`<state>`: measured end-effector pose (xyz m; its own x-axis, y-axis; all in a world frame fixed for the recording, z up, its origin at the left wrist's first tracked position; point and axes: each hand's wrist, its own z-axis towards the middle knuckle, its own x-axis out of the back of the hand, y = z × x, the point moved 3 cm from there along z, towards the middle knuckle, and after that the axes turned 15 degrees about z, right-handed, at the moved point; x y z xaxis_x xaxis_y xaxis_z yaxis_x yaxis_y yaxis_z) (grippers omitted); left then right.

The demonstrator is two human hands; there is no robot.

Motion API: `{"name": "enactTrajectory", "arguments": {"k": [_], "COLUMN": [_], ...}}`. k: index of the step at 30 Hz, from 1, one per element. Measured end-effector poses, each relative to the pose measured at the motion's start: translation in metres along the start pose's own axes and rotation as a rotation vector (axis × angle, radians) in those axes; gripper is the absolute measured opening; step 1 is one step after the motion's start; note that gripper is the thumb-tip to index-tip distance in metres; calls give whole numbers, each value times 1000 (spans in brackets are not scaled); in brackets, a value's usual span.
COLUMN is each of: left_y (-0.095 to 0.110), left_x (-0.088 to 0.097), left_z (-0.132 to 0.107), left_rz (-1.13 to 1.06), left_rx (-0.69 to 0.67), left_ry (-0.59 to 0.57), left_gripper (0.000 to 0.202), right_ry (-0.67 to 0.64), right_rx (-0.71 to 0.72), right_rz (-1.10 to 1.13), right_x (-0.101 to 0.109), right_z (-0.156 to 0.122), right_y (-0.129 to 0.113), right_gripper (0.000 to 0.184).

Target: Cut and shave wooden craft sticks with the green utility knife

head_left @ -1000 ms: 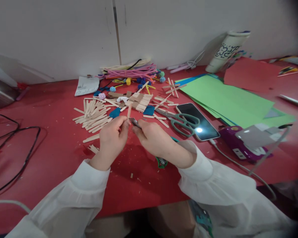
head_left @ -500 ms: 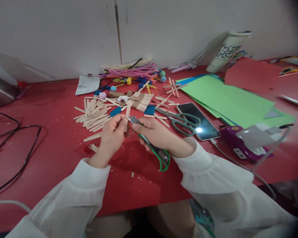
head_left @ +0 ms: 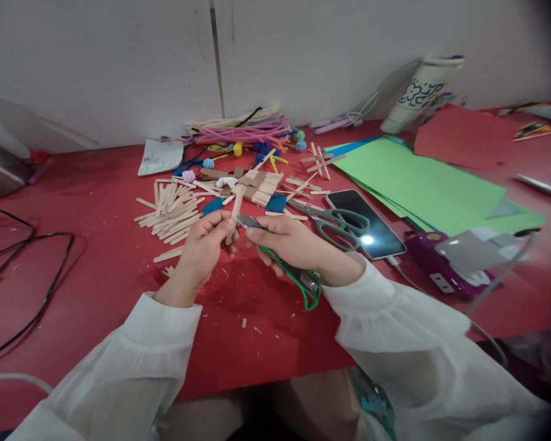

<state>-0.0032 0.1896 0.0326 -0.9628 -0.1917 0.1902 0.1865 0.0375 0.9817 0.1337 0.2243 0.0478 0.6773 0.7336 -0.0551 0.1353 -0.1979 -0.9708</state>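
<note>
My left hand (head_left: 206,248) pinches a wooden craft stick (head_left: 237,205), which stands nearly upright between thumb and fingers. Wrapped round a green and black utility knife (head_left: 284,265), my right hand (head_left: 287,242) is closed, its thumb near the blade end. The knife's metal tip lies against or very close to the stick's right edge; exact contact I cannot make out. Behind the left hand spreads a pile of loose craft sticks (head_left: 174,211). Farther back lies a panel of sticks (head_left: 261,187) joined side by side. Small wood shavings (head_left: 244,323) are scattered on the red table below.
Scissors (head_left: 342,223) rest partly on a phone (head_left: 367,226) right of my hands. Green paper sheets (head_left: 422,177), a purple power socket (head_left: 441,269) and a tilted cup (head_left: 420,95) are farther right. Pipe cleaners (head_left: 243,131) lie by the wall; a black cable (head_left: 50,294) loops at left.
The knife has turned slightly, its rear end shifting right and up. The stick tilts a little more, and my left hand has moved slightly left.
</note>
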Motion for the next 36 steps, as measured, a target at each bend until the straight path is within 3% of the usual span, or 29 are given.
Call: {"name": "enactTrajectory", "arguments": {"k": [4,7,13,17,21,26,36], "left_y": [-2,-2,-1,-1,-3,-7,0], "left_x": [-2,-2,1,1,0,-1,-4], "left_z": [-1,0,1,1,-1,-2,-10], "left_rz": [-28,-9,97,186,246,313,642], "left_rx": [-15,-48,-36,-45,-84,-130,-291], "left_ry": [-49,-25,146,186,184,163,168], "left_gripper": [9,10,11,12,13,18,27], "right_ry": [-117,-98,103,192,222,434,549], "right_rx": [-63,-62,136,282,358,495,431], "right_rz": [190,153,-333,-607,-544,-403,-447], "right_x": [-1,-3,-5,-6,-6,-3,0], "right_z": [0,-1,-4,-1,1,1,5], "right_y": [3,2,-7,-6,-1,-2,1], "right_gripper": [22,22,21,19,21,14,10]}}
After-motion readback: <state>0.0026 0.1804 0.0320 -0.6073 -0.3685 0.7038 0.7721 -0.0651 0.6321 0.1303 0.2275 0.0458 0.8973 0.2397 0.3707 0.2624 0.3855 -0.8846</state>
